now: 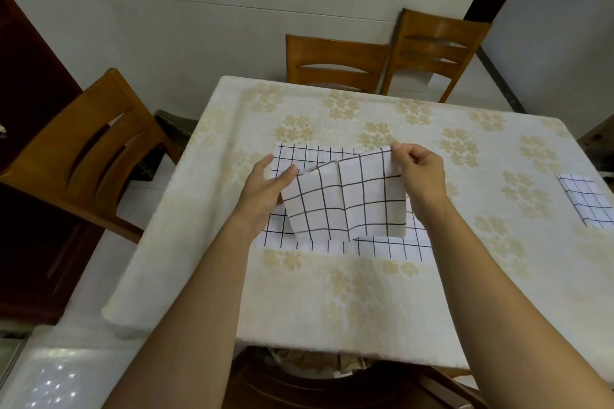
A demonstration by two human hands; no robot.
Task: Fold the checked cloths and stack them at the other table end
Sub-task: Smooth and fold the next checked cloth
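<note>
Both hands, left hand [269,183] and right hand [419,169], pinch lifted checked cloth [345,199] mid-fold; more cloths [392,247] flat beneath; one folded cloth [586,201] far right of them.

Your left hand [265,188] and right hand [419,169] each pinch a top corner of a white black-checked cloth [345,199], lifting it above more checked cloths lying flat [392,247] on the floral cream tablecloth [332,295]. A folded checked cloth [586,201] sits at the table's right end, with brown wooden chairs [335,63] around.

No text, label, brand, number or sign can be read anywhere.
</note>
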